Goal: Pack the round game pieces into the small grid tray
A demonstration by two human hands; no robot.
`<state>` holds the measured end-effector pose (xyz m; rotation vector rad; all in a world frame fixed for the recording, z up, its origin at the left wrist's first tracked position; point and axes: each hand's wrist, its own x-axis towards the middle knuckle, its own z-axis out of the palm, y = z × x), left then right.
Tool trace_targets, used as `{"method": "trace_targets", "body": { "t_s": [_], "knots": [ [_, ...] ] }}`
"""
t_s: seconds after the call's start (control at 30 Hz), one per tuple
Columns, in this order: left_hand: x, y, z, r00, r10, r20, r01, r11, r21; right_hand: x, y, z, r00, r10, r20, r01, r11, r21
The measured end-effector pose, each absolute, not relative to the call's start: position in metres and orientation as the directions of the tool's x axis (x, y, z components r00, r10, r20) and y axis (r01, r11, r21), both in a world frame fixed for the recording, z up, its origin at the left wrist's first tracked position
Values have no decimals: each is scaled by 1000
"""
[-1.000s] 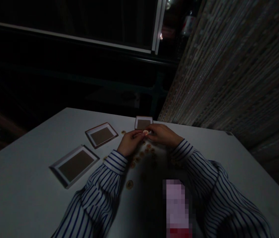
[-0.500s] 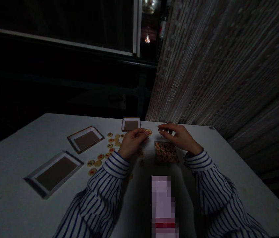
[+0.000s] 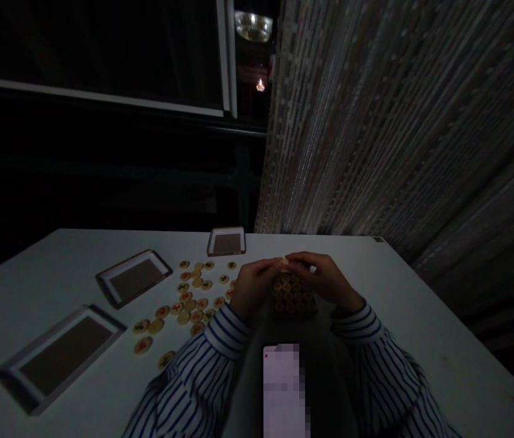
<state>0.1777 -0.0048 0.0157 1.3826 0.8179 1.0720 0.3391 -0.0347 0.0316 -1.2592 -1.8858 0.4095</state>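
My left hand (image 3: 255,286) and my right hand (image 3: 325,277) meet over the far edge of a small box (image 3: 294,311) on the white table. Pinched between their fingertips is a round, pale Chinese chess piece (image 3: 284,264); both hands appear to touch it. Rows of similar pieces with reddish marks fill the box below. To the left of my left hand, several loose Chinese chess pieces (image 3: 184,307) lie scattered, some showing red or dark characters and some blank side up. My left forearm hides part of that spread.
Three shallow rectangular trays or lids stand to the left: a near one (image 3: 28,401), a middle one (image 3: 115,301) and a small far one (image 3: 227,253). A lit phone (image 3: 284,389) lies in front of me. A string curtain (image 3: 352,121) hangs behind the table.
My right hand has come in to meet my left at the piece, which is now over the box's far edge. The camera view has shifted, showing more loose pieces.
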Motion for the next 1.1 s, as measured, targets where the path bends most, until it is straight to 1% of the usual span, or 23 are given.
{"method": "trace_targets", "body": {
  "t_s": [0.07, 0.17, 0.37, 0.47, 0.63, 0.73, 0.87, 1.1],
  "knots": [
    [183, -4, 17, 373, 915, 156, -95, -130, 987, 343, -34, 31, -150, 891, 430, 591, 429, -683],
    [192, -2, 18, 394, 907, 146, -100, -115, 988, 349, -33, 29, -106, 909, 403, 560, 390, -731],
    [210, 4, 12, 364, 930, 46, -251, 50, 967, 358, -31, 20, 38, 889, 457, 537, 367, -760],
    [214, 8, 10, 331, 943, 38, -273, 58, 960, 361, -31, 19, 28, 886, 462, 538, 376, -754],
    [215, 13, 12, 310, 945, 107, -166, -57, 985, 364, -32, 21, -51, 925, 377, 491, 352, -797],
    [214, 13, 14, 341, 932, 126, -134, -84, 987, 363, -34, 22, -76, 933, 351, 509, 339, -791],
    [213, 13, 17, 428, 901, 78, -135, -22, 991, 359, -36, 24, -77, 925, 371, 549, 350, -759],
    [209, 14, 21, 409, 912, 5, -186, 78, 979, 355, -34, 20, 5, 925, 379, 585, 304, -752]
  ]
}}
